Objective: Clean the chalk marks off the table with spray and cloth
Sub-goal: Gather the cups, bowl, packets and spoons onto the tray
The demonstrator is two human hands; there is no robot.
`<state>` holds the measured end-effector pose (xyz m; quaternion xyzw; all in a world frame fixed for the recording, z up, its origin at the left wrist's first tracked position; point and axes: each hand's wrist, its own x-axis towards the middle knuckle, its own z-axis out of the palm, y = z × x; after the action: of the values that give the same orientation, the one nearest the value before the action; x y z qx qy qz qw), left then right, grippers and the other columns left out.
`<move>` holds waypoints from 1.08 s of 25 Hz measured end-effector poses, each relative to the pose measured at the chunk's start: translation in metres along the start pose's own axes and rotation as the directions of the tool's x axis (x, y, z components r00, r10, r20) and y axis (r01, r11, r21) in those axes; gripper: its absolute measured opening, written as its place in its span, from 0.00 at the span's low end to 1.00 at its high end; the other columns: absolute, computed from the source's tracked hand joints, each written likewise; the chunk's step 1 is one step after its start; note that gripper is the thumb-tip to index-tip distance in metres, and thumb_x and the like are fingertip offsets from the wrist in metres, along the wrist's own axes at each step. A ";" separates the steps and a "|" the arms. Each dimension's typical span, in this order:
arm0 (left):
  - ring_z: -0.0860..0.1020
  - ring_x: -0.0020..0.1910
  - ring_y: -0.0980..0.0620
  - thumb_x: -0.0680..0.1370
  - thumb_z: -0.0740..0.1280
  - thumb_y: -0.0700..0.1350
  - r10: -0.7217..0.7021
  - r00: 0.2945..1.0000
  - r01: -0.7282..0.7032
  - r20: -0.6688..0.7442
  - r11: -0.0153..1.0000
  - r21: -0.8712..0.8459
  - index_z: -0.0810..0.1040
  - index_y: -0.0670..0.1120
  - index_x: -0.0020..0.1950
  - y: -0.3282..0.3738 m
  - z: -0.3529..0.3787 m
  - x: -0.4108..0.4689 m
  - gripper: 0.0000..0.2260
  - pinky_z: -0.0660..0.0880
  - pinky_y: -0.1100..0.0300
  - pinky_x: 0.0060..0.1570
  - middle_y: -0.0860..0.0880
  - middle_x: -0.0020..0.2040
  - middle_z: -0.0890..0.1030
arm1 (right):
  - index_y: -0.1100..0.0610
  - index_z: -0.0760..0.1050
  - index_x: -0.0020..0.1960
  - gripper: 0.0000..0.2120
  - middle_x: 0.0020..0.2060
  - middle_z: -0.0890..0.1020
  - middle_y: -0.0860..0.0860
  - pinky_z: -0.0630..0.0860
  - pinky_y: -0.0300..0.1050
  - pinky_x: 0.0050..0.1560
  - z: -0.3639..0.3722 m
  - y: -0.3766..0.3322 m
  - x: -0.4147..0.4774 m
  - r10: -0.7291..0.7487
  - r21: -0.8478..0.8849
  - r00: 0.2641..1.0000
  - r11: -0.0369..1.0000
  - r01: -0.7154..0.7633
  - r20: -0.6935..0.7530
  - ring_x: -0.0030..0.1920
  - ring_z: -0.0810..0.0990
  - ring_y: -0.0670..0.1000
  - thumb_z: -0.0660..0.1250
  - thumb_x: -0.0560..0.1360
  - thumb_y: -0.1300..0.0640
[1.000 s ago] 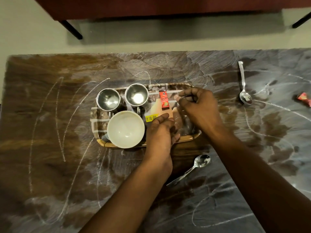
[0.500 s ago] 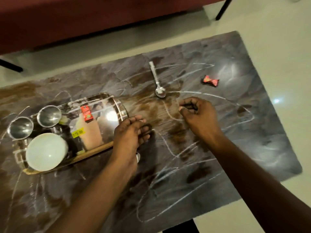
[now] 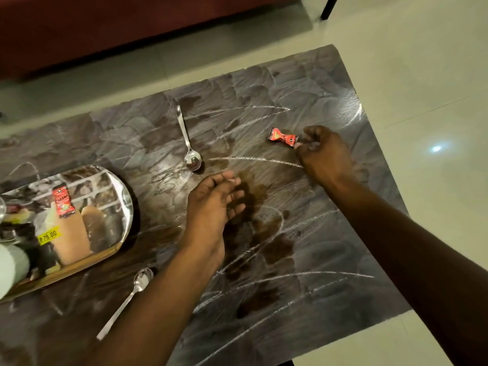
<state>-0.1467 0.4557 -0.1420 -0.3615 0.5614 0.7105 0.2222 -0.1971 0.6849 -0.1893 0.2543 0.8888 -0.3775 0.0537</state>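
Observation:
White chalk marks (image 3: pixel 253 159) streak the dark marbled table (image 3: pixel 317 260) in long lines and smears. My right hand (image 3: pixel 324 154) reaches to the far right part of the table, and its thumb and fingertips pinch the right end of a red candy wrapper (image 3: pixel 281 137) that lies on the surface. My left hand (image 3: pixel 211 204) hovers over the middle of the table, palm down, fingers loosely apart, holding nothing. No spray bottle or cloth is in view.
A shiny tray (image 3: pixel 116 196) at the left holds a red sachet (image 3: pixel 62 200) and a white cup (image 3: pixel 10 268). One spoon (image 3: pixel 188 146) lies at the far middle, another spoon (image 3: pixel 132 294) near my left forearm. The table's right edge meets pale floor tiles (image 3: pixel 422 101).
The view has swung right, away from the tray. My right hand left the tray and travelled right to the red wrapper. My left hand came off the tray and now hovers mid-table.

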 end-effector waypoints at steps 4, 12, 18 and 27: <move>0.88 0.54 0.47 0.83 0.70 0.38 0.028 1.000 -0.028 -0.002 0.999 0.019 0.87 0.48 0.55 -0.003 -0.012 0.005 0.08 0.85 0.54 0.51 0.48 0.54 0.91 | 0.53 0.85 0.57 0.10 0.46 0.83 0.43 0.70 0.23 0.41 0.012 -0.006 0.020 -0.102 -0.079 0.995 0.991 0.103 0.019 0.44 0.82 0.43 0.76 0.77 0.53; 0.86 0.63 0.45 0.82 0.75 0.41 0.207 0.978 -0.210 0.033 0.974 0.091 0.84 0.50 0.66 0.015 -0.049 0.001 0.13 0.85 0.55 0.57 0.49 0.60 0.88 | 0.55 0.84 0.51 0.07 0.40 0.86 0.53 0.83 0.46 0.48 0.017 -0.049 -0.018 -0.125 0.078 0.966 0.991 0.110 0.227 0.44 0.86 0.53 0.80 0.75 0.57; 0.89 0.53 0.56 0.78 0.79 0.43 0.373 0.916 -0.400 0.146 0.873 0.279 0.88 0.56 0.59 0.046 -0.107 0.001 0.12 0.86 0.57 0.55 0.54 0.54 0.91 | 0.61 0.87 0.56 0.11 0.47 0.90 0.56 0.87 0.45 0.51 0.044 -0.122 -0.079 -0.282 0.358 0.694 0.933 0.038 0.662 0.48 0.90 0.55 0.80 0.74 0.64; 0.86 0.33 0.54 0.78 0.77 0.36 0.381 0.924 -0.378 -0.025 0.923 0.073 0.90 0.43 0.53 0.035 -0.224 -0.006 0.05 0.82 0.64 0.37 0.47 0.40 0.90 | 0.61 0.87 0.55 0.08 0.46 0.90 0.54 0.82 0.36 0.41 0.138 -0.181 -0.117 -0.233 0.403 0.614 0.903 -0.152 0.754 0.41 0.86 0.45 0.77 0.76 0.65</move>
<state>-0.1091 0.2324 -0.1396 -0.2522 0.6482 0.7139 0.0815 -0.1984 0.4345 -0.1372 0.0470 0.6739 -0.6367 0.3719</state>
